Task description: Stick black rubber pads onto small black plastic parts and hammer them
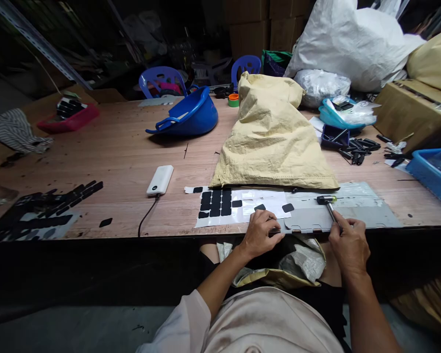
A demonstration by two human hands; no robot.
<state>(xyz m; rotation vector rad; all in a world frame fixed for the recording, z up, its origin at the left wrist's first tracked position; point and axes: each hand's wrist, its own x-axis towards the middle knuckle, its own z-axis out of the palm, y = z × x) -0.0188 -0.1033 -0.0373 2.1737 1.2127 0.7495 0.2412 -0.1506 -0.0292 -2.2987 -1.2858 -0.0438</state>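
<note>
My right hand [350,245] is wrapped round the handle of a small hammer [326,200], whose dark head with a yellowish end is over the grey board [338,215] near the table's front edge. My left hand [260,234] is at the table edge, fingers bent over the white sheet; whether something small is between them is too small to tell. A black square pad [259,208] lies just beyond its fingertips, another pad [288,208] to the right. Rows of black pads [216,202] sit on the white sheet [205,221] to the left.
A large yellow sack [275,142] stands behind the sheet. Further out are a blue basin [194,115], a power bank [160,180] with a cable, a red tray [71,120], black strips [51,206], a carton [411,110], black handles [360,147] and a blue tray [426,171].
</note>
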